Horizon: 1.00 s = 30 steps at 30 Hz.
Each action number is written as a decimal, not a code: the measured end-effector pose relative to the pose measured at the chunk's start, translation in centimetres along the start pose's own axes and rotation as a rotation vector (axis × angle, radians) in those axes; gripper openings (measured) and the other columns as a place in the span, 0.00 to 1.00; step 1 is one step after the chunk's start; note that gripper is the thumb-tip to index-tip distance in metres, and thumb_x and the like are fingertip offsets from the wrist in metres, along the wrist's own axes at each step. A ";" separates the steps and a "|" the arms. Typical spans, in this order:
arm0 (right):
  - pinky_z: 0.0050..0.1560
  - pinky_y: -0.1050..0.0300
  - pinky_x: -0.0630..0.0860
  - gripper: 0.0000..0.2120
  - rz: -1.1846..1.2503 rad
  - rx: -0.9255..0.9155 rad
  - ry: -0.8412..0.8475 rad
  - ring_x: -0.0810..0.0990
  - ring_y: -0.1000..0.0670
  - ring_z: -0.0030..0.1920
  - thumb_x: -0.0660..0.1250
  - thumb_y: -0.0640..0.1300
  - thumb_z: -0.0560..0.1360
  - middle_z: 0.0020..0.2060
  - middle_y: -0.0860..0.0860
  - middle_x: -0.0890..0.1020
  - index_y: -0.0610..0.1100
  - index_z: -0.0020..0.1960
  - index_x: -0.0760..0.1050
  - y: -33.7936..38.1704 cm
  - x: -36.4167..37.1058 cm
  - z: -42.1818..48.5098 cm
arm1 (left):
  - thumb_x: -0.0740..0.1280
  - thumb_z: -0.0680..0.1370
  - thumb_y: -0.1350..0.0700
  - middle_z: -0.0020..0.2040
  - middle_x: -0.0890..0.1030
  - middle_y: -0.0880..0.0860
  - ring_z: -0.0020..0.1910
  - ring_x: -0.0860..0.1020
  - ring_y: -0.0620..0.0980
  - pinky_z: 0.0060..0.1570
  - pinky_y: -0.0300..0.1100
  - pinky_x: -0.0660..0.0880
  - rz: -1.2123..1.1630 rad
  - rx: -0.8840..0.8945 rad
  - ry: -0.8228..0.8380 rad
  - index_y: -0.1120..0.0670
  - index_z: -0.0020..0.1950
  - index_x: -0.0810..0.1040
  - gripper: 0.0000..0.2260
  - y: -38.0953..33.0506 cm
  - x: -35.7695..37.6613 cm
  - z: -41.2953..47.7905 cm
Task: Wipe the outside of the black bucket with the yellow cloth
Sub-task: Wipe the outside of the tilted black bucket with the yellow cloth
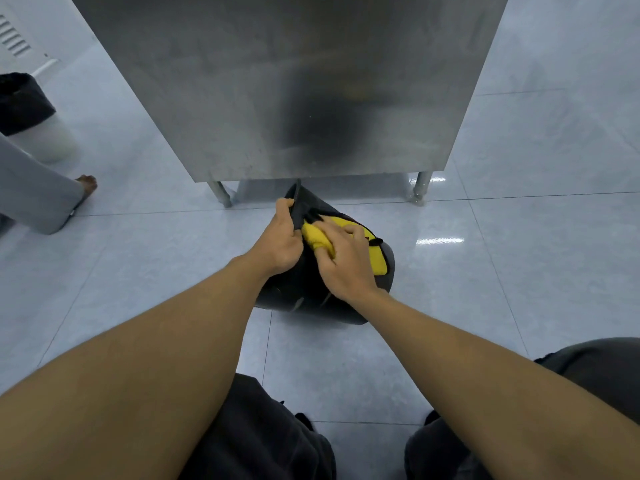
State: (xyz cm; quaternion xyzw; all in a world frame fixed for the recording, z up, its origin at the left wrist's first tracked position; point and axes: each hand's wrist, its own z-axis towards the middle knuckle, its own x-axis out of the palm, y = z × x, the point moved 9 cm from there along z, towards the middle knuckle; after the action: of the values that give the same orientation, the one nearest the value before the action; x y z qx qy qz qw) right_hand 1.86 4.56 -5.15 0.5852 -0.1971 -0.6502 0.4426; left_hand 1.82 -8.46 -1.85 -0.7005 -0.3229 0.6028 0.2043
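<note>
The black bucket (298, 292) lies tipped on its side on the tiled floor, just in front of a steel cabinet. My left hand (280, 239) grips the bucket's rim at its far end. My right hand (341, 259) presses the yellow cloth (374, 252) flat against the bucket's upper side wall. Part of the cloth is bunched under my fingers; the rest spreads to the right over the curved wall. The bucket's inside is hidden from me.
A tall stainless steel cabinet (294, 84) on short legs stands directly behind the bucket. At the left, another person's leg and bare foot (86, 183) stand beside a bin with a black liner (24, 102). My knees (263, 434) are at the bottom.
</note>
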 end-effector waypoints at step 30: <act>0.67 0.47 0.70 0.22 -0.029 0.291 -0.063 0.66 0.45 0.69 0.60 0.50 0.81 0.71 0.52 0.75 0.55 0.75 0.68 -4.0 -1.3 -0.6 | 0.56 0.81 0.64 0.45 0.73 0.51 0.41 0.75 0.49 0.45 0.49 0.77 -0.078 -0.106 0.066 0.53 0.76 0.49 0.26 -0.6 0.8 -0.9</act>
State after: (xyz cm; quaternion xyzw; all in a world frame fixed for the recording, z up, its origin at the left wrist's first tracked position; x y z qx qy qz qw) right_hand 0.92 7.87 -7.60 0.6254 -0.2946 -0.6391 0.3371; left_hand 2.63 -7.38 -1.84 -0.7165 -0.3748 0.5530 0.2007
